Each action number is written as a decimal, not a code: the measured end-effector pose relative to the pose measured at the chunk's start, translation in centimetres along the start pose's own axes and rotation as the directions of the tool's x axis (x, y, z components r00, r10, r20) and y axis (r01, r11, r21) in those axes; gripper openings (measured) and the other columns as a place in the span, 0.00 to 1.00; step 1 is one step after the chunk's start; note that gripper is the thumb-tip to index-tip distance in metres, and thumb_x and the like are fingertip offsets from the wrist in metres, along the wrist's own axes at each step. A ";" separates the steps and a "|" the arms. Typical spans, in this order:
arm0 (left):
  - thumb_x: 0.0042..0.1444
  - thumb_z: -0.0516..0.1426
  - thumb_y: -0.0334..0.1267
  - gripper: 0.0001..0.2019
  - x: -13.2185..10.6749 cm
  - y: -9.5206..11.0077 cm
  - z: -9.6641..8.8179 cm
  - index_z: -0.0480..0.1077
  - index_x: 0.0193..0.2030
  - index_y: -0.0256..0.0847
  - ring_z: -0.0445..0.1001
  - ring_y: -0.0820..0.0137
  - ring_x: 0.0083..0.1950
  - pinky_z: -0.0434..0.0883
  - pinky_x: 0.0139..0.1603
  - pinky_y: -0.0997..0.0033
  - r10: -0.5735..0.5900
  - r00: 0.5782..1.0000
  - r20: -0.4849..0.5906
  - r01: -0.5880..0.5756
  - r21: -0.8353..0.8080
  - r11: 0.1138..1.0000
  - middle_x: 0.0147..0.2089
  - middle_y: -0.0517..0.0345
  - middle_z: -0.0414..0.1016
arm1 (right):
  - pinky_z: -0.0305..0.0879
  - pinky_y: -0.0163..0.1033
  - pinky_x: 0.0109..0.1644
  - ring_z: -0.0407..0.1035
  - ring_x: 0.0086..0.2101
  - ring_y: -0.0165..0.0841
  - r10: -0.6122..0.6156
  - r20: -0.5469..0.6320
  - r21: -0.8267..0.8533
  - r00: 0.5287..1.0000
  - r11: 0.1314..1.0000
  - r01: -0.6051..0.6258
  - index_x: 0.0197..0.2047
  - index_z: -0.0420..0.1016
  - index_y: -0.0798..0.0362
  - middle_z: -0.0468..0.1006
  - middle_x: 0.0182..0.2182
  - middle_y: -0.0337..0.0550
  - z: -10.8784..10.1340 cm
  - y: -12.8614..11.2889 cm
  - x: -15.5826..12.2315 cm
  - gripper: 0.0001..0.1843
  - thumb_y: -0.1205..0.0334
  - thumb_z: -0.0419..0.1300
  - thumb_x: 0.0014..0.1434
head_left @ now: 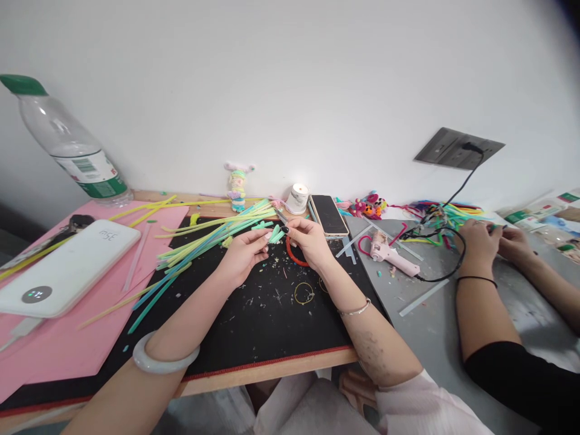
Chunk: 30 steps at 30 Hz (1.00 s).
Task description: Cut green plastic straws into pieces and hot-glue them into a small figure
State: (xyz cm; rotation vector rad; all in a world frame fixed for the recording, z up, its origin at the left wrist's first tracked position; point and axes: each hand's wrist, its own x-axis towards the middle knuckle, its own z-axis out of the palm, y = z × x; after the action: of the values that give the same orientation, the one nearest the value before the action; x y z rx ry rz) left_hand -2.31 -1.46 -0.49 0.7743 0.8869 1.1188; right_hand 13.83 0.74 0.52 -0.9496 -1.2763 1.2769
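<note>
My left hand is closed in a pinch beside a short mint-green fuzzy pipe cleaner piece. From the other side my right hand is closed too, its thumb and forefinger meeting at the same piece. A thin metal blade shows above the right fingertips, and a red loop like a scissor handle shows below them; the hand hides whatever joins these. Long yellow, green and blue pipe cleaners lie in a loose bundle to the left of my hands.
A black mat carries scraps and a yellow ring. Behind stand a fuzzy doll, a white cup and a phone. A power bank and bottle are left; a corded pink glue gun and another person's hands are right.
</note>
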 end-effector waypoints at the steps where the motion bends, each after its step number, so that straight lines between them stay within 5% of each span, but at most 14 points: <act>1: 0.41 0.66 0.38 0.15 0.0 0.0 0.0 0.77 0.39 0.39 0.63 0.80 0.27 0.66 0.29 0.79 -0.002 1.000 0.007 0.002 0.006 1.000 0.26 0.61 0.67 | 0.51 0.31 0.21 0.55 0.20 0.21 0.007 -0.005 0.000 1.000 1.000 -0.007 0.26 0.71 0.55 0.69 0.27 0.36 0.0 0.1 0.0 0.15 0.54 0.68 0.41; 9: 0.41 0.66 0.39 0.15 -0.1 0.0 0.2 0.76 0.38 0.38 0.63 0.79 0.27 0.66 0.29 0.78 -0.021 1.000 0.019 0.021 0.018 1.000 0.26 0.61 0.67 | 0.45 0.31 0.20 0.53 0.19 0.19 -0.025 -0.008 0.083 1.000 0.996 0.026 0.23 0.68 0.56 0.67 0.28 0.36 0.2 0.1 0.0 0.14 0.58 0.69 0.41; 30: 0.42 0.65 0.39 0.15 -0.1 0.0 0.1 0.77 0.39 0.41 0.62 0.80 0.28 0.66 0.29 0.80 -0.051 0.997 0.058 0.048 0.047 0.998 0.27 0.61 0.64 | 0.52 0.31 0.24 0.55 0.22 0.20 -0.076 -0.036 0.050 0.996 0.996 0.078 0.22 0.68 0.56 0.66 0.29 0.36 0.3 0.3 0.0 0.12 0.62 0.69 0.41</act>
State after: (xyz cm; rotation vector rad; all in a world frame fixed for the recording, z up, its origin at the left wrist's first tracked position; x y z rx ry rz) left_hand -2.21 -1.53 -0.46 0.8152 0.8795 1.0298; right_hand 13.46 0.68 0.23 -0.8737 -1.2364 1.2232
